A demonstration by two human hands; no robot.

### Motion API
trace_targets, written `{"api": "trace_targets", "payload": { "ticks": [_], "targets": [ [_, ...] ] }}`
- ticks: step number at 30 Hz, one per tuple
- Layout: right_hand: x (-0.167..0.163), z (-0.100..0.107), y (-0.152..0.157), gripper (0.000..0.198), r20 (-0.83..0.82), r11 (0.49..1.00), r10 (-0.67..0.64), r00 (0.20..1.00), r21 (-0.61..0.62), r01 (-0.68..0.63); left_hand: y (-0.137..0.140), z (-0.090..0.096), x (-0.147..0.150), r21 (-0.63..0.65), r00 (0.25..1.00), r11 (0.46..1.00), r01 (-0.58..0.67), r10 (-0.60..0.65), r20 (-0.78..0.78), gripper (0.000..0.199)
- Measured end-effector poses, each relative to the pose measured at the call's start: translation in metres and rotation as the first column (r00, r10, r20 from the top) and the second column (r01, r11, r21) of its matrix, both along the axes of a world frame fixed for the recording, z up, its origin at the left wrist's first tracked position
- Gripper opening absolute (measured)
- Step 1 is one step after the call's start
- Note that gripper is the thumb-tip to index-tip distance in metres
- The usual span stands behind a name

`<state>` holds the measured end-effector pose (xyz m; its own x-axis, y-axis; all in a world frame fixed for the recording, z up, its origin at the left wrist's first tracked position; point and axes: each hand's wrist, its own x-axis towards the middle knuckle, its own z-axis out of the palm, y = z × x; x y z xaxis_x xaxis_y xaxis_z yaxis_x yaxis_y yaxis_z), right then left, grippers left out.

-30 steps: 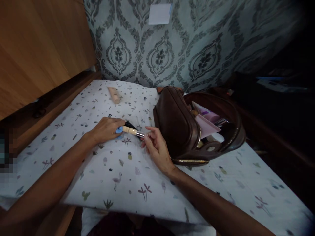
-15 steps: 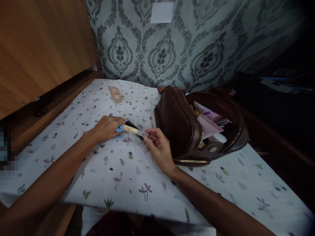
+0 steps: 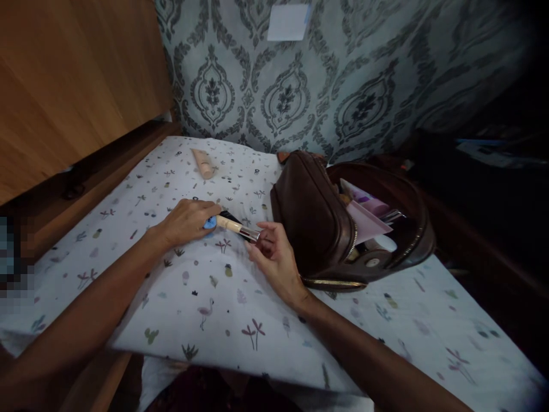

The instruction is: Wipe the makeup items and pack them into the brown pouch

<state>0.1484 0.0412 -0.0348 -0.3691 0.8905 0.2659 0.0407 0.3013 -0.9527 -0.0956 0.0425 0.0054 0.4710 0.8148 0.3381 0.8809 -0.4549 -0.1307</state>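
My left hand (image 3: pixel 189 222) is closed over a small blue piece (image 3: pixel 210 222), which I cannot identify, and the near end of a slim beige cosmetic tube (image 3: pixel 229 224) with a shiny silver end. Under the tube lies a black, flat-looking item (image 3: pixel 230 216), mostly covered. My right hand (image 3: pixel 274 252) has its fingers curled at the tube's silver end, thumb below and index finger above. To the right of that hand sits a brown leather bag (image 3: pixel 309 212), unzipped. Inside it show a pink packet (image 3: pixel 368 222), a purple-and-pink tube (image 3: pixel 362 196) and a white rounded item (image 3: pixel 381 244).
A beige squeeze tube (image 3: pixel 202 164) lies farther back on the patterned white sheet (image 3: pixel 141 286). Brown wooden furniture (image 3: pixel 86 97) borders the left side. Behind is a wall with grey damask pattern (image 3: pixel 285 97) and a white switch plate (image 3: pixel 289 23). The right side is dark.
The slim tube has turned slightly between my hands, and its silver end catches more light. My right fingertips have shifted a little at that end. The bag stays put.
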Motion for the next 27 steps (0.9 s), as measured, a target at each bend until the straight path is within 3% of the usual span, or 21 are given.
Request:
{"api": "trace_targets", "payload": {
  "ticks": [4,11,16,27],
  "targets": [
    [0.0,0.001,0.0,0.026,-0.018,1.0,-0.001,1.0,0.004,0.001,0.0,-0.001,0.001,0.013,1.0,1.0,0.0,0.0,-0.012,0.006],
    [0.004,0.008,-0.002,0.043,0.214,0.997,0.009,0.977,0.071,-0.024,-0.001,0.0,0.003,0.017,0.999,0.999,0.03,-0.03,0.009,0.01],
    [0.004,0.006,-0.003,0.026,0.15,0.998,0.021,0.988,0.062,-0.031,-0.001,-0.002,0.002,0.001,1.0,1.0,0.029,-0.029,0.006,0.01],
    [0.004,0.013,-0.006,0.034,0.196,0.996,0.049,0.979,0.068,-0.063,-0.003,0.0,0.005,0.109,0.995,0.993,0.038,-0.028,-0.092,0.02]
  ]
}}
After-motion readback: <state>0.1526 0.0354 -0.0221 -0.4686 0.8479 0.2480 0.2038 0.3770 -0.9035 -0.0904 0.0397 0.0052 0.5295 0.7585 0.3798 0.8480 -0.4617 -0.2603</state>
